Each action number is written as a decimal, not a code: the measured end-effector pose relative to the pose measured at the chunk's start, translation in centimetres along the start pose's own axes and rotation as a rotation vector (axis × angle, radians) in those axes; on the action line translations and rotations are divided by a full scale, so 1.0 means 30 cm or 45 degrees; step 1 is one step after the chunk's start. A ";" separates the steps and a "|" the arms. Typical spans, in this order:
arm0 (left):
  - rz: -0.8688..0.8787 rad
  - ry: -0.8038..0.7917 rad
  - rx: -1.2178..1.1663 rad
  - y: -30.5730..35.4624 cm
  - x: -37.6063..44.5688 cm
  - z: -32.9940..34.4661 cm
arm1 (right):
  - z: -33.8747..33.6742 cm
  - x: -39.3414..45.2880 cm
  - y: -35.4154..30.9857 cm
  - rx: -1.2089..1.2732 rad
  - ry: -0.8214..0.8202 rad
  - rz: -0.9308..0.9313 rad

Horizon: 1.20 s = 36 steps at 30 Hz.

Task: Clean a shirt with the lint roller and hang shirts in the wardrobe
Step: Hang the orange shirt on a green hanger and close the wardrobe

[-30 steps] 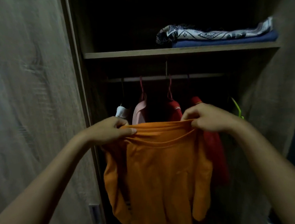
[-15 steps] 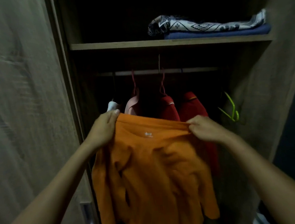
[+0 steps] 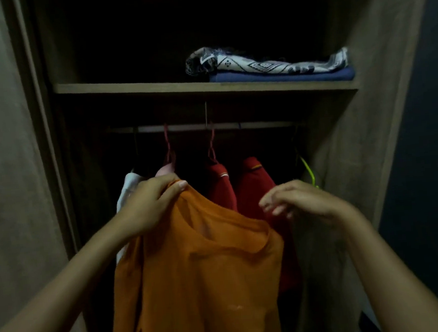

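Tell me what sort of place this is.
Probably a bedroom, facing an open wooden wardrobe: a metal hanging rail carrying red shirts, and a wooden shelf holding folded patterned cloth.

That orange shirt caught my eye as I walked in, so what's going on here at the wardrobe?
A person stands at the open wardrobe, holding up an orange shirt. The left hand grips it at one shoulder, while the right hand hovers free beside it, fingers loose. Red shirts already hang on the rail behind, and a green hanger hangs empty at the right. The orange shirt is not yet hung.
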<state>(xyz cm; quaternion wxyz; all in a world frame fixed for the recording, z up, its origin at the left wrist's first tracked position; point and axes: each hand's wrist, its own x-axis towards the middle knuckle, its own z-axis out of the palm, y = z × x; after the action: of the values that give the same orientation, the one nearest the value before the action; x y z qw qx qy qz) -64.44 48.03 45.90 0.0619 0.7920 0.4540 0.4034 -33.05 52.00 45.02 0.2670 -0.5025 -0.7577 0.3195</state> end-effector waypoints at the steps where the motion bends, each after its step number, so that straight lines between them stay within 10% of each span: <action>1: 0.047 0.046 0.014 0.015 0.012 0.015 | -0.021 0.032 0.003 0.009 0.235 -0.031; 4: 0.155 0.093 0.139 0.047 0.048 0.050 | -0.109 0.138 0.009 -0.209 1.071 -0.001; 6: 0.201 0.134 0.221 0.050 0.065 0.070 | -0.160 0.193 0.029 -0.399 1.258 0.123; 15: 0.090 0.192 0.209 0.016 0.087 0.128 | -0.222 0.341 0.144 -0.637 1.041 0.512; 22: -0.030 0.135 0.169 0.000 0.058 0.127 | -0.263 0.416 0.174 0.065 1.022 0.323; 29: -0.162 0.104 0.155 0.002 0.029 0.159 | -0.259 0.370 0.115 0.107 1.131 0.216; 36: -0.304 0.042 0.302 -0.051 -0.059 0.203 | -0.150 0.051 0.145 0.556 0.687 0.301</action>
<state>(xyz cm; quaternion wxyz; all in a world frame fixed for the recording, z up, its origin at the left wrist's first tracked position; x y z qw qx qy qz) -61.68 49.20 40.09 0.0080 0.7274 0.5903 0.3497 -27.75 55.68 44.82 0.5194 -0.5838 -0.5108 0.3585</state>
